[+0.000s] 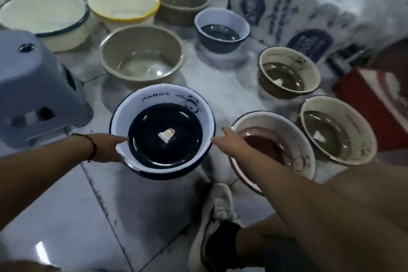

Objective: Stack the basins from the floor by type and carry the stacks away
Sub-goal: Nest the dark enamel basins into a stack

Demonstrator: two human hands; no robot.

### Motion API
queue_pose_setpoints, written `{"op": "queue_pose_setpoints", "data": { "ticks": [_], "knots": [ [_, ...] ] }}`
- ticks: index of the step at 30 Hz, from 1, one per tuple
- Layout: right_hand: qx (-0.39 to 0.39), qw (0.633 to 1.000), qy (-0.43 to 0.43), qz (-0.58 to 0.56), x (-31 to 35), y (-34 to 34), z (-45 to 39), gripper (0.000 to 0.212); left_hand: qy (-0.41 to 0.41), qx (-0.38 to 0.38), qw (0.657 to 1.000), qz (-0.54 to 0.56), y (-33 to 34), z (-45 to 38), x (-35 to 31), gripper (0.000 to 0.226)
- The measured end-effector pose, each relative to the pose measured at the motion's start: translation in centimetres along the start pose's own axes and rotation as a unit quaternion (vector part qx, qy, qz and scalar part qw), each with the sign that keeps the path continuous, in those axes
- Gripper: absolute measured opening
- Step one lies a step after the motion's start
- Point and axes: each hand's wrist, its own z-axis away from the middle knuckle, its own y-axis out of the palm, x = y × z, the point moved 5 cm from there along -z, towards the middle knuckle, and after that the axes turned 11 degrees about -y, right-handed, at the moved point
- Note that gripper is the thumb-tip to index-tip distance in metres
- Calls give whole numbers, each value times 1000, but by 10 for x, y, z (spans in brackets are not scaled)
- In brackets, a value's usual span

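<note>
Sitting between both hands [114,150]: panda basin [163,132].

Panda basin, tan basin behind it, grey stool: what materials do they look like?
Panda basin: likely enamelled metal, given the glossy white wall, dark rolled rim, sharp highlights on the navy bottom and printed motif; glossy plastic can't be ruled out. Tan basin: probably plastic, with one uniform colour, a thick soft rim and a duller sheen. Grey stool: moulded plastic, matte, with rounded corners and cut-out slots.
</note>
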Motion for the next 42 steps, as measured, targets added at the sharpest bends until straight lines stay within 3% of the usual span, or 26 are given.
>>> {"op": "queue_pose_setpoints", "data": {
  "ticks": [5, 8, 12, 18, 24, 27, 32, 36, 38, 40, 42],
  "knots": [
    [-24, 979, -56, 194, -36, -82, 61, 41, 118, -189, 975, 6, -76, 49, -107, 54],
    [-39, 963, -23, 267, -74, -119, 96, 69, 175, -248, 952, -42, -88, 89, -171, 58],
    [-49, 951, 14, 306, -118, -147, 151, 75, 211, -221, 949, -84, -81, 141, -236, 78],
    [-58, 948, 61, 307, -162, -146, 188, 59, 263, -221, 935, -90, -53, 200, -282, 68],
    [-10, 940, 56, 337, -177, -106, 156, 70, 220, -220, 931, -189, -25, 167, -288, 69],
    [36, 948, 51, 311, -186, -75, 130, 77, 198, -202, 928, -243, -14, 144, -283, 70],
    [49, 961, 71, 264, -209, -36, 101, 73, 187, -185, 927, -268, -13, 112, -276, 73],
    [-56, 958, 213, 185, -236, -33, 102, 81, 193, -163, 932, -259, -16, 92, -270, 72],
    [-127, 939, 319, -20, -255, -29, 102, 99, 194, -155, 933, -260, -17, 86, -267, 70],
    [-187, 846, 394, -307, -268, -18, 94, 97, 193, -144, 936, -257, -17, 79, -265, 66],
    [-180, 759, 402, -481, -265, -15, 84, 64, 187, -129, 941, -251, -19, 74, -262, 61]
  ]
}}
